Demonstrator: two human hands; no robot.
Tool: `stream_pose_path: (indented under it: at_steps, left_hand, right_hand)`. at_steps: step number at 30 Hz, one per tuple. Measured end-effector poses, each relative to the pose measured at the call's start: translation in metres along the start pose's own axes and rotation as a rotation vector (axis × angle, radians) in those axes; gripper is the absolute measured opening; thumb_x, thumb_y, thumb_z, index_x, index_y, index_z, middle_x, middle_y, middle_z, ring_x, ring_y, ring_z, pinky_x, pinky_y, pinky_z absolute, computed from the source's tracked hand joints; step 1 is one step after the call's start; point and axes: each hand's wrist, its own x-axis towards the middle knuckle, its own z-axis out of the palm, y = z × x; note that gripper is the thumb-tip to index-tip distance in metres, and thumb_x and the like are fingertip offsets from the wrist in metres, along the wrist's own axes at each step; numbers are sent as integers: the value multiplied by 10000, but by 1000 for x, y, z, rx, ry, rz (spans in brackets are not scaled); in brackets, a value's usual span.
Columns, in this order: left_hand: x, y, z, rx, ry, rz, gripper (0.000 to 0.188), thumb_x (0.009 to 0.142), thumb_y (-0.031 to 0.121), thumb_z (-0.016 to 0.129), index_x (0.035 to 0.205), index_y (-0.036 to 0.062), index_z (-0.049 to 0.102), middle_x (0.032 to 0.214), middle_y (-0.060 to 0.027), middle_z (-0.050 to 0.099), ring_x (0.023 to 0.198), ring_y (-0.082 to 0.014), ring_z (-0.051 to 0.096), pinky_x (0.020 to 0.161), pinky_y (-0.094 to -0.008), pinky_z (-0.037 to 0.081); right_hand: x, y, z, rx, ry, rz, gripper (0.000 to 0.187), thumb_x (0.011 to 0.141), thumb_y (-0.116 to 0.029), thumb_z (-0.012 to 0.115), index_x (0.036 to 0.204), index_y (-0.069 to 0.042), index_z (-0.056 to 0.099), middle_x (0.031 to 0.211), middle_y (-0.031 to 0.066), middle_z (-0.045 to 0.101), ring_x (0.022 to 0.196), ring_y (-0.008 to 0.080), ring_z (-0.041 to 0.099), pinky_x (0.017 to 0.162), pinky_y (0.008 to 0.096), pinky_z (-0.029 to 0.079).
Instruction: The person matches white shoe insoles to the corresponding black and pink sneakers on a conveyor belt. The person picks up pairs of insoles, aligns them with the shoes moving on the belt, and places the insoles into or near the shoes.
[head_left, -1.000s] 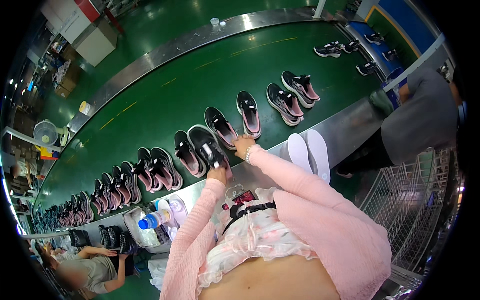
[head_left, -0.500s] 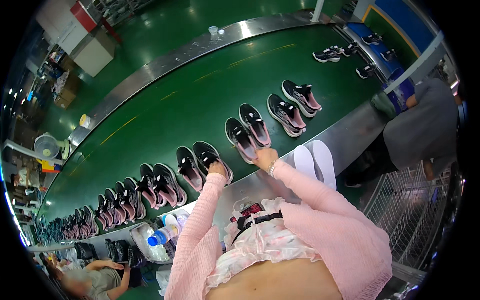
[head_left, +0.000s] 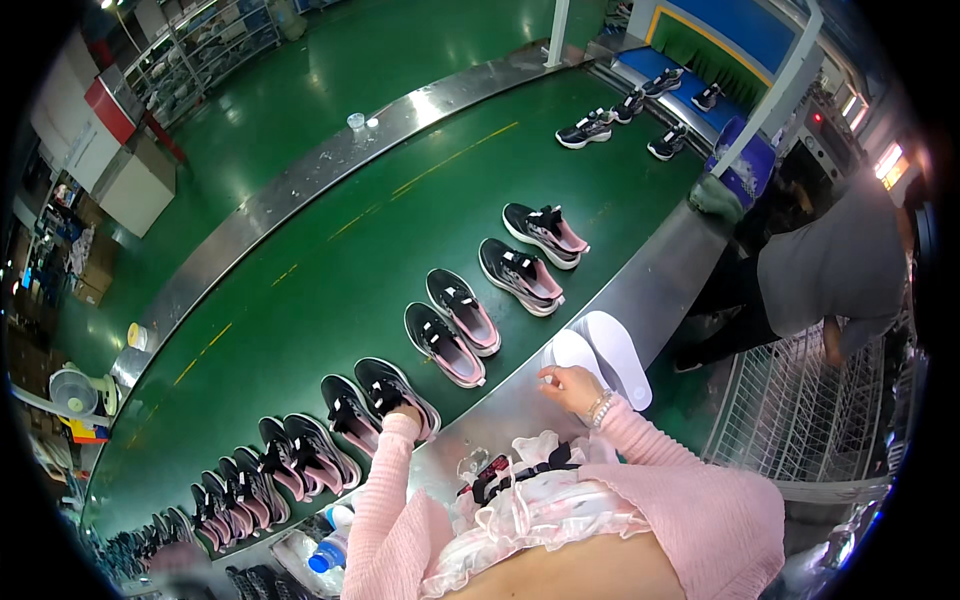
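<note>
My left hand (head_left: 403, 411) reaches into the opening of a black sneaker (head_left: 385, 382) with pink lining and a white sole; its fingers are hidden inside. That shoe's mate (head_left: 348, 408) stands just left of it on the green conveyor belt. My right hand (head_left: 572, 389) is above the metal ledge at the near end of two white insole-shaped pieces, the left insole (head_left: 573, 353) and the right insole (head_left: 618, 352). Its fingers are loosely bent and apart, with nothing visible in them. Another sneaker pair, a left shoe (head_left: 440, 340) and a right shoe (head_left: 466, 308), sits farther right.
More sneakers (head_left: 522, 272) stand along the belt (head_left: 330, 290) on both sides. A metal ledge (head_left: 655, 285) borders its near side. At right are a wire cart (head_left: 800, 410) and a person in grey (head_left: 830, 260). A blue-capped bottle (head_left: 328, 555) lies near my left arm.
My right hand has left the sneaker pair at centre and moved right and down to the white insoles. My left hand stays in its shoe. The whole view has shifted, so the shoes appear lower left.
</note>
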Motion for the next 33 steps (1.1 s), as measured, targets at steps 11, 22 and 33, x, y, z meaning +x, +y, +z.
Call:
stream_pose_path:
  at_steps: [11, 22, 33]
  left_hand:
    - [19, 11, -49, 54, -224, 275, 338, 696, 271, 468, 989, 125, 551, 1068, -63, 507, 935, -197, 495, 777, -291, 380]
    - [-31, 32, -54, -4, 231, -127, 327, 748, 254, 473, 1025, 94, 541, 975, -146, 556, 888, -276, 542, 767, -339, 430]
    - [-6, -14, -4, -3074, 860, -230, 335, 783, 212, 508, 1033, -3, 450, 1086, -125, 454, 1052, -228, 411, 880, -336, 349]
  right_hand:
    - [-10, 26, -19, 15, 115, 63, 267, 735, -288, 506, 919, -102, 561, 696, 98, 591, 655, 255, 564, 622, 349, 432]
    - [-48, 72, -19, -453, 38, 371, 761, 641, -373, 613, 1227, -84, 222, 996, 157, 495, 836, 291, 547, 693, 384, 454]
    - [-61, 83, -6, -443, 223, 139, 730, 652, -306, 609, 1245, -104, 235, 881, 158, 518, 692, 324, 546, 578, 410, 435]
